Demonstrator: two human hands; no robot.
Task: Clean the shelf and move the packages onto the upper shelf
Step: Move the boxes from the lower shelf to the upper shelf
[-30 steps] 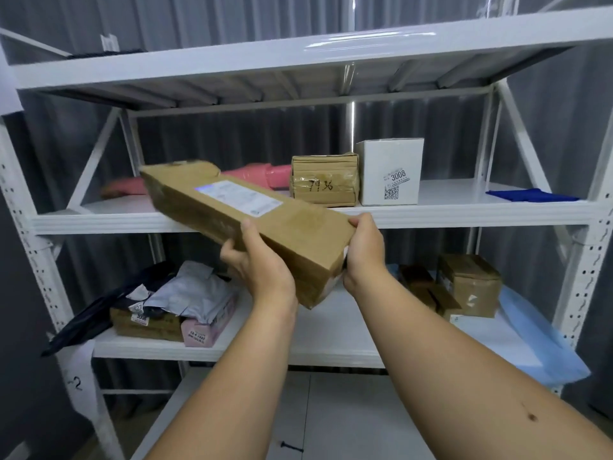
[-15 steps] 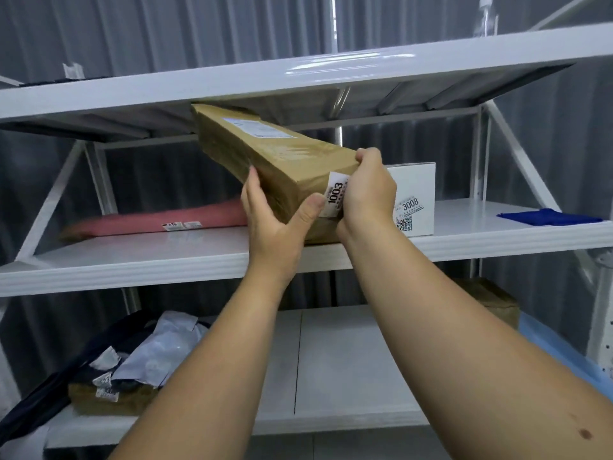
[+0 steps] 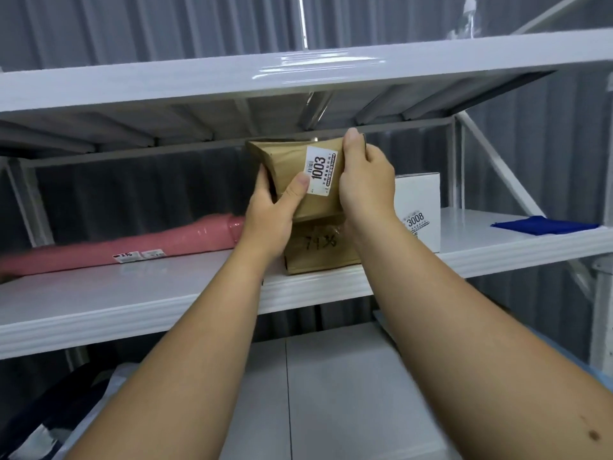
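Both hands grasp the near end of the long brown package (image 3: 298, 180), the left hand (image 3: 270, 214) from below-left, the right hand (image 3: 365, 180) over its right edge. It sits atop the taped cardboard box (image 3: 315, 250) on the upper shelf (image 3: 132, 293). Pushed off-centre, it could tip off that box or nudge the white carton (image 3: 419, 207).

My feed is evenly lit and fairly bright, with overhead light throwing white glare streaks along the top shelf edge (image 3: 318, 66). Beneath that shelf I see soft shadow. Wide-angle distortion bows the shelves toward the edges; the pink parcel (image 3: 132, 242) smears at left.
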